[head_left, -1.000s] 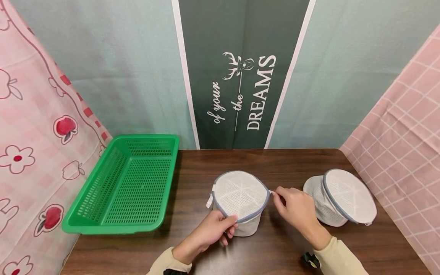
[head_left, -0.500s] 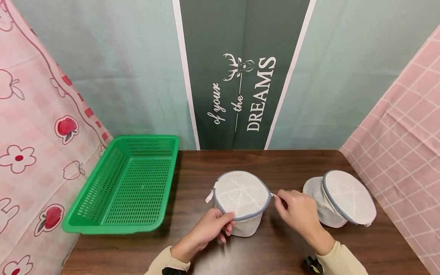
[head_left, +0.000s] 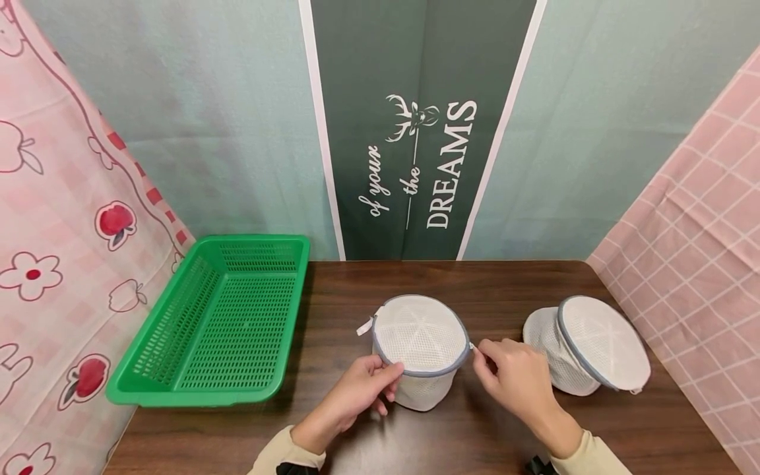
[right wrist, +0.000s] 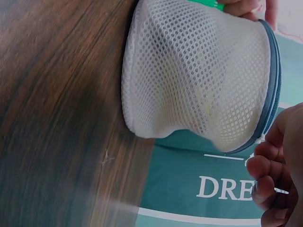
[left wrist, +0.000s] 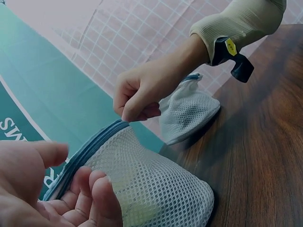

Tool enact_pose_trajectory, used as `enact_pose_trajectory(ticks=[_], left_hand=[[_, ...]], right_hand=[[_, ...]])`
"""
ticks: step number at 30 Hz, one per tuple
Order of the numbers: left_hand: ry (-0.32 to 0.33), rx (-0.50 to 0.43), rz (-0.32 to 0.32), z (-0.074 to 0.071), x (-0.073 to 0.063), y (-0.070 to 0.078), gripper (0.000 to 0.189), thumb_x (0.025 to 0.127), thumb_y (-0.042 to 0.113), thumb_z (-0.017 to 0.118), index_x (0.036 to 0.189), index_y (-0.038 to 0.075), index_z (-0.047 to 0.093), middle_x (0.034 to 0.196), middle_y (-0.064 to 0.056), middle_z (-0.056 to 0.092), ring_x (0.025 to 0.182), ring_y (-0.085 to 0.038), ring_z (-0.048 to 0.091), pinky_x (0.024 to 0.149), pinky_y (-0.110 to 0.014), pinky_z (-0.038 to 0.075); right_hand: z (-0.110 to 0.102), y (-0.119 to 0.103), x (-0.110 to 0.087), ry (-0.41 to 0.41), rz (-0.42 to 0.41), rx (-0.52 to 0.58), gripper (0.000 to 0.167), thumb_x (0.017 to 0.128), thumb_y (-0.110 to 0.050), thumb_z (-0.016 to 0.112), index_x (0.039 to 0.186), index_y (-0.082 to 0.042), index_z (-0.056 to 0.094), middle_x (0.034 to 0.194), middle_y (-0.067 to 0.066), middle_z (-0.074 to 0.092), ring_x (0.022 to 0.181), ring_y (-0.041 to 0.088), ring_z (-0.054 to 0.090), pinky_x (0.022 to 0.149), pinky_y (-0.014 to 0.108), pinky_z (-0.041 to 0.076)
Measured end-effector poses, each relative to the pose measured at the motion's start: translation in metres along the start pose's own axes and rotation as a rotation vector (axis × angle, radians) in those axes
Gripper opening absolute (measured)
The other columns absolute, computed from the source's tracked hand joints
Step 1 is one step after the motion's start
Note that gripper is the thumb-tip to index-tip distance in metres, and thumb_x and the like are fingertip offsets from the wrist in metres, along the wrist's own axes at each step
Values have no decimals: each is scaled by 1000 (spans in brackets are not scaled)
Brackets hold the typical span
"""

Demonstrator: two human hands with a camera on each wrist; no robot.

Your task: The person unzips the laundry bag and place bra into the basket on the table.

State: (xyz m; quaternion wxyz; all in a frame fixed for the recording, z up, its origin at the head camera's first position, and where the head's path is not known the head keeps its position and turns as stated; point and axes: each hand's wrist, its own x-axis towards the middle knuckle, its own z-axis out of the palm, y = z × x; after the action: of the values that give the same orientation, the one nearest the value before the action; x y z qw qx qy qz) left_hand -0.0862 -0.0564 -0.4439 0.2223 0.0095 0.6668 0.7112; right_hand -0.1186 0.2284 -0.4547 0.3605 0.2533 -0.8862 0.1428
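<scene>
A white mesh laundry bag [head_left: 420, 389] with a blue-grey zipped rim stands on the brown table, its round lid lying over the top. My left hand [head_left: 359, 389] pinches the rim at its front left, thumb on top and fingers below. At the right side of the rim, my right hand [head_left: 513, 369] pinches the small zip pull [head_left: 472, 346]. A white fabric tab [head_left: 365, 326] sticks out at the rim's left. Through the mesh, the left wrist view gives faint yellowish shapes inside the bag [left wrist: 147, 189]; what they are cannot be told.
A second mesh laundry bag [head_left: 561, 353] stands at the right, its round lid [head_left: 602, 340] tilted to the side. On the left lies a green perforated plastic basket [head_left: 291, 330]. Fabric curtains [head_left: 249, 132] rise behind the table [head_left: 332, 290] and along both sides.
The bag's rim has turned slightly, its left tab shifting back and its right side coming forward. My right hand has moved a little toward the front with the zip pull; my left still pinches the rim.
</scene>
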Motion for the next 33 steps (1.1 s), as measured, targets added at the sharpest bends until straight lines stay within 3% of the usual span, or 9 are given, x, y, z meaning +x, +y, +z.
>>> enact_pose_trajectory(ticks=[5,10,14,19,26,33], left_hand=[[-2,-6,26,-1,0,-1,21,99,17,67,104,-3,60,71,-2,58,62,-12,55,44,-19,48],[10,-35,36,-2,0,-1,20,99,15,66,102,-3,58,73,-2,58,64,-11,56,45,-18,49],[6,-40,28,-3,0,-3,22,103,19,61,98,-3,58,74,0,57,63,-9,56,45,-18,49],[-30,-39,-6,-2,-1,-4,40,108,29,51,97,-8,62,75,1,57,62,-7,55,44,-18,48],[-67,-83,-35,-1,-2,-3,50,111,37,40,96,-4,64,73,0,59,61,-7,57,46,-19,50],[-59,-94,-31,-1,-2,-1,48,109,36,46,100,-8,63,75,0,59,62,-7,57,46,-19,50]], right_hand=[[-3,-7,0,-6,-5,13,25,80,-22,60,60,-26,45,57,-15,29,46,4,31,40,21,20],[-5,-13,0,-7,-15,29,24,82,-24,56,60,-25,46,57,-15,29,47,3,28,41,20,20],[-7,-17,1,-13,-9,52,25,84,-25,55,60,-24,47,56,-15,30,48,2,29,41,20,20],[-7,-21,0,-2,-21,68,27,85,-25,56,60,-24,46,56,-15,30,48,3,28,42,20,21],[-6,-30,0,17,-46,87,31,89,-27,52,59,-24,41,58,-16,29,48,5,30,43,23,23],[-5,-37,0,20,-67,105,32,89,-26,51,59,-24,42,57,-15,30,49,6,31,43,23,24]])
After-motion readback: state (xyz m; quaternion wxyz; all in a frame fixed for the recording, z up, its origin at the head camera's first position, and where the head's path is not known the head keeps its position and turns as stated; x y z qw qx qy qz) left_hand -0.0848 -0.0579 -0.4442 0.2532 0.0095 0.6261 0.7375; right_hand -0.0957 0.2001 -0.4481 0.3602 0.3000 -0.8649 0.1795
